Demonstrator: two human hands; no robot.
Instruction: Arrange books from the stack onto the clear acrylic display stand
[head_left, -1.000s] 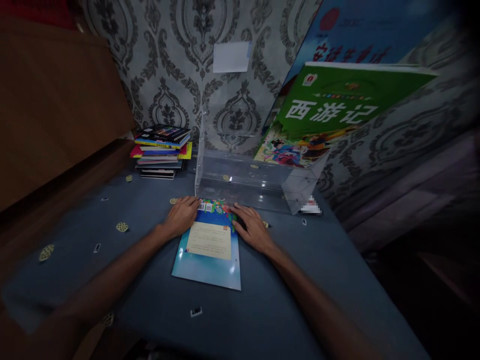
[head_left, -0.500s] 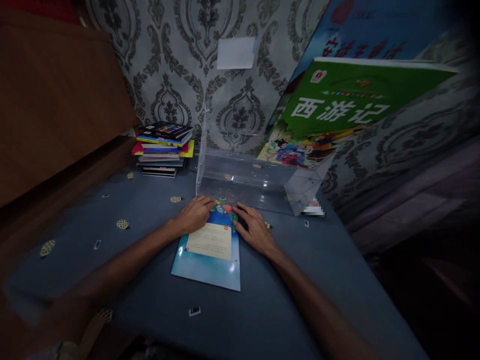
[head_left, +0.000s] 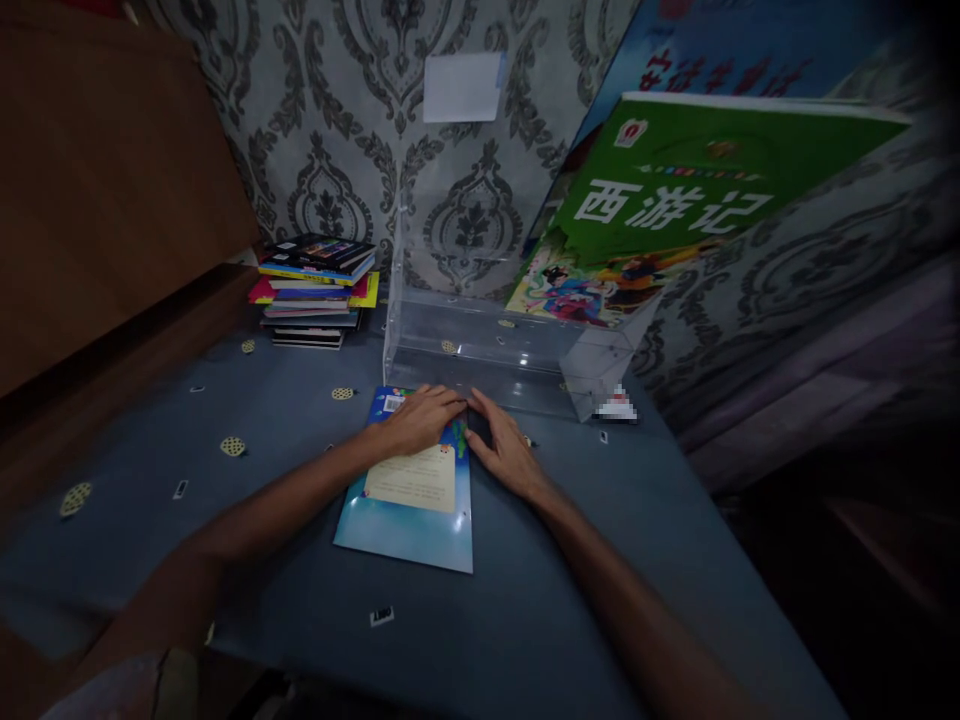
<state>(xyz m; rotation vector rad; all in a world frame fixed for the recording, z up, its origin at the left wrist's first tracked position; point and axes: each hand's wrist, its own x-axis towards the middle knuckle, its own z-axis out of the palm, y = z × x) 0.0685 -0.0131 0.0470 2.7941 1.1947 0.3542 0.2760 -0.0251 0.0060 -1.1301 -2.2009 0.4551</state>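
Note:
A thin blue book (head_left: 405, 545) lies on the table, its printed cream panel and a barcode showing. My left hand (head_left: 426, 420) rests flat across the upper part of it, fingers stretched towards the top right corner and partly covering the artwork. At the book's upper right edge is my right hand (head_left: 504, 445), thumb and fingers apart, the fingertips close to those of my left hand. Just beyond the book stands a clear acrylic display rack (head_left: 480, 370). A green book (head_left: 675, 180) with white characters leans upright on its right side, in front of a larger blue book (head_left: 720, 50).
A stack of books (head_left: 315, 295) sits at the back left, beside a brown wooden panel (head_left: 112, 190). The rack stands near the patterned wall (head_left: 322, 120), where a white card (head_left: 463, 88) shows. A small white object (head_left: 616, 408), blurred out, lies by the rack's right foot.
My left hand has slid right across the book towards its top right corner, uncovering the barcode. My right hand stays at the right edge. The view has shifted slightly.

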